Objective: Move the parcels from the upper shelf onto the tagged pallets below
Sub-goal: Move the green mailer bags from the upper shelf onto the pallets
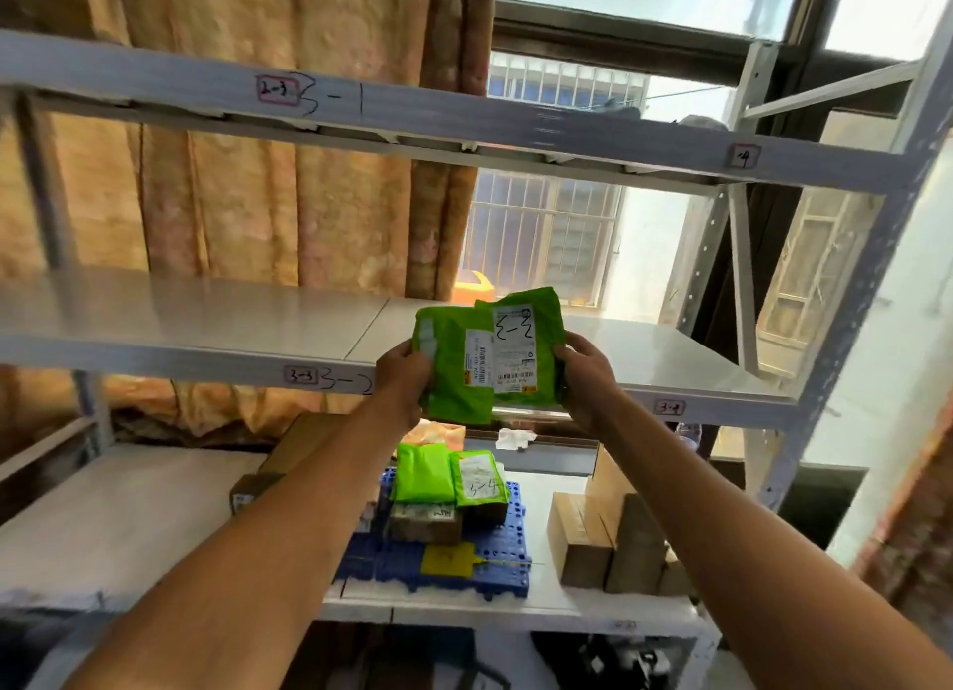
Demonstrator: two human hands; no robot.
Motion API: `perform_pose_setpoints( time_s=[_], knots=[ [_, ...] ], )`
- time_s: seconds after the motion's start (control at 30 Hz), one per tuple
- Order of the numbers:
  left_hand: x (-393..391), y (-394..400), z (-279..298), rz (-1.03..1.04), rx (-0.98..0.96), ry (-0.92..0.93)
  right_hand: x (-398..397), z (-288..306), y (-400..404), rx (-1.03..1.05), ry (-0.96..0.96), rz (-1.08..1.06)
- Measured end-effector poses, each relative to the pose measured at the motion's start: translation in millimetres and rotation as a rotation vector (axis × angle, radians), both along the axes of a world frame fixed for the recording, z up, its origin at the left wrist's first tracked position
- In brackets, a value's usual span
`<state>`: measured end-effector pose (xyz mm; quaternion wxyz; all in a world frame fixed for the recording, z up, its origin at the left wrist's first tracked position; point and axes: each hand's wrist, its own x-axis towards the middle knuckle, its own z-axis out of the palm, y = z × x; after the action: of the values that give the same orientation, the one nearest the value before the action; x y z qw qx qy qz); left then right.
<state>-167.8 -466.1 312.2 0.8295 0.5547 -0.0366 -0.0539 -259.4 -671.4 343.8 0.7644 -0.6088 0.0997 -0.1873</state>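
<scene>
Left hand (407, 385): gripping green parcels (490, 359) at 9 o'clock edge.
Right hand (585, 380): gripping 3 o'clock edge.
Blue pallet (495, 550): lying at 6 o'clock.

I see two bright green parcels (487, 359) with white labels and black scribbles. At 6 o'clock from them sits a blue pallet (495, 550) with a yellow tag (446, 559), and more green parcels (448, 475) lie on it. Brown boxes (603, 540) stand at 3 o'clock from the pallet. The shelf (180, 307) is pale grey. The curtain (247, 173) is orange.
</scene>
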Motion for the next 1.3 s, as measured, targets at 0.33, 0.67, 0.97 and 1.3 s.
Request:
perform_pose_setpoints(
  time_s=[0.33,0.67,0.97,1.3],
  knots=[
    [-45,81,-144,-0.237,0.058,0.169,-7,-95,40,-0.224,0.332,0.336],
    [-22,91,-235,-0.068,0.305,0.584,3,-215,19,-0.238,0.716,0.21],
    [101,9,-214,0.016,-0.006,0.616,114,-248,-49,-0.027,0.608,-0.07],
    [200,-33,-247,0.171,0.233,0.612,229,-278,-73,-0.112,0.614,-0.007]
  ],
)
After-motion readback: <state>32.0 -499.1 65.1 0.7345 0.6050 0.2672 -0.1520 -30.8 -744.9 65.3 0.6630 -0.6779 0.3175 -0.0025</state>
